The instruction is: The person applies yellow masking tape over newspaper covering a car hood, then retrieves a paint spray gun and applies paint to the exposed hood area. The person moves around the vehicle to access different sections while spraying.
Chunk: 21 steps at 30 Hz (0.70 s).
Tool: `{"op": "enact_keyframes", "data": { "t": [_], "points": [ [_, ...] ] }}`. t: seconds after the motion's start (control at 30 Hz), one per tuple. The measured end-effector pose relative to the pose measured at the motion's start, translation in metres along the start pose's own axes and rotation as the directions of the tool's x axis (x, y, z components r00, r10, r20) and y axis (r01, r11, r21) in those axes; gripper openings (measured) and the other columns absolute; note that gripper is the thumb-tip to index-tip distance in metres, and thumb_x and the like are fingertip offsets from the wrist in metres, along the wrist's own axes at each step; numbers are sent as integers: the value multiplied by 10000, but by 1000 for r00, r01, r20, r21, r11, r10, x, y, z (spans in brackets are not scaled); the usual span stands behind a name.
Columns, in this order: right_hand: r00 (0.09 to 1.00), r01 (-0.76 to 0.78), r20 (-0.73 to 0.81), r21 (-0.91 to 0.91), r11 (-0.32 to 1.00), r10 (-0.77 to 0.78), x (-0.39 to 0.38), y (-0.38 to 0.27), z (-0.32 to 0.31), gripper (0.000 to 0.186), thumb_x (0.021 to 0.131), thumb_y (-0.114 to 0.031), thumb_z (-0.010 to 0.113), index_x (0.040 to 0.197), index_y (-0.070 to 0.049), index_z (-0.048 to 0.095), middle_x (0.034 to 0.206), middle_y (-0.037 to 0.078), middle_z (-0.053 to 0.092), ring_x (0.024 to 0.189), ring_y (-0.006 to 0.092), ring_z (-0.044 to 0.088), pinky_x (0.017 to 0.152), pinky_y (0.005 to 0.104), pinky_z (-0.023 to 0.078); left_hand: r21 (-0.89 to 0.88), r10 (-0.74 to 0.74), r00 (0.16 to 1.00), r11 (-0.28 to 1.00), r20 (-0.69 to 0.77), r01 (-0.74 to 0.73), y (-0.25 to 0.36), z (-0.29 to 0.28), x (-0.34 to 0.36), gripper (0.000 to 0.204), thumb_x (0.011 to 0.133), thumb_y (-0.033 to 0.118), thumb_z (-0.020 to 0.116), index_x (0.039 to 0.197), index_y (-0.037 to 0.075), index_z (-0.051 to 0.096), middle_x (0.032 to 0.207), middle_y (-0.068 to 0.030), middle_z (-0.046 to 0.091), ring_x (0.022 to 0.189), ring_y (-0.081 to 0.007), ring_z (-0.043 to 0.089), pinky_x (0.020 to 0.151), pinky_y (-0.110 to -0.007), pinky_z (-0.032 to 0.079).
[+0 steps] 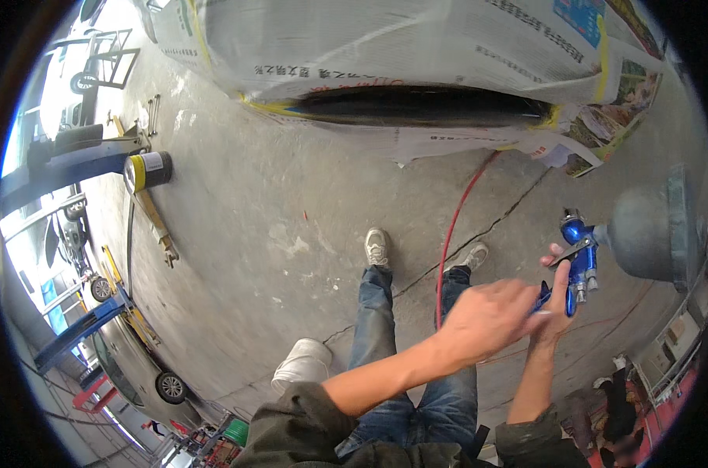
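My right hand [558, 300] is wrapped around a blue spray gun [578, 261], with its thumb along the handle and a finger near the trigger. A grey paint cup [646, 226] is joined to the gun on its right side. My left hand [490, 316] is closed at the lower end of the gun's handle, slightly blurred. What its fingers pinch there is hidden. A red hose [459, 214] runs over the floor and passes behind my left forearm. Ahead of me, a glossy black panel strip [424, 107] shows between masking paper [416, 51] and yellow tape.
My shoes stand on a concrete floor [292, 226]. A white bucket [302, 363] is by my left leg. At the left are a black-and-yellow can [149, 171], blue lift arms [73, 175] and a car [132, 366]. A cluttered rack [670, 351] stands at the lower right.
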State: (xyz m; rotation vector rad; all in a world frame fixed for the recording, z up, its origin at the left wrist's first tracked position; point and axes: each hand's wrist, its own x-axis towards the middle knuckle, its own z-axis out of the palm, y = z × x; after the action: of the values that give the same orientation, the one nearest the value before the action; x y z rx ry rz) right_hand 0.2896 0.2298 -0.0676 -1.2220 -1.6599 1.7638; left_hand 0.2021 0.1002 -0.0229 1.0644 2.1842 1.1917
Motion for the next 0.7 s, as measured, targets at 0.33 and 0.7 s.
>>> {"op": "enact_keyframes", "data": {
  "t": [0.33,0.7],
  "points": [
    [822,-300,522,54,953,229,-71,-64,124,255,999,-177,601,1175,6,630,1124,119,671,940,145,648,592,272,596,-15,-535,819,835,205,550,-85,-45,-194,258,959,299,640,903,47,653,830,-142,654,765,-364,663,655,-462,520],
    [991,-64,115,-36,997,68,-68,-61,74,265,1032,-219,546,1216,-34,590,1137,79,646,940,127,618,561,276,573,-38,-667,740,740,92,672,-113,-94,-253,242,964,269,623,911,37,670,827,-181,655,763,-402,637,668,-459,497]
  ]
}}
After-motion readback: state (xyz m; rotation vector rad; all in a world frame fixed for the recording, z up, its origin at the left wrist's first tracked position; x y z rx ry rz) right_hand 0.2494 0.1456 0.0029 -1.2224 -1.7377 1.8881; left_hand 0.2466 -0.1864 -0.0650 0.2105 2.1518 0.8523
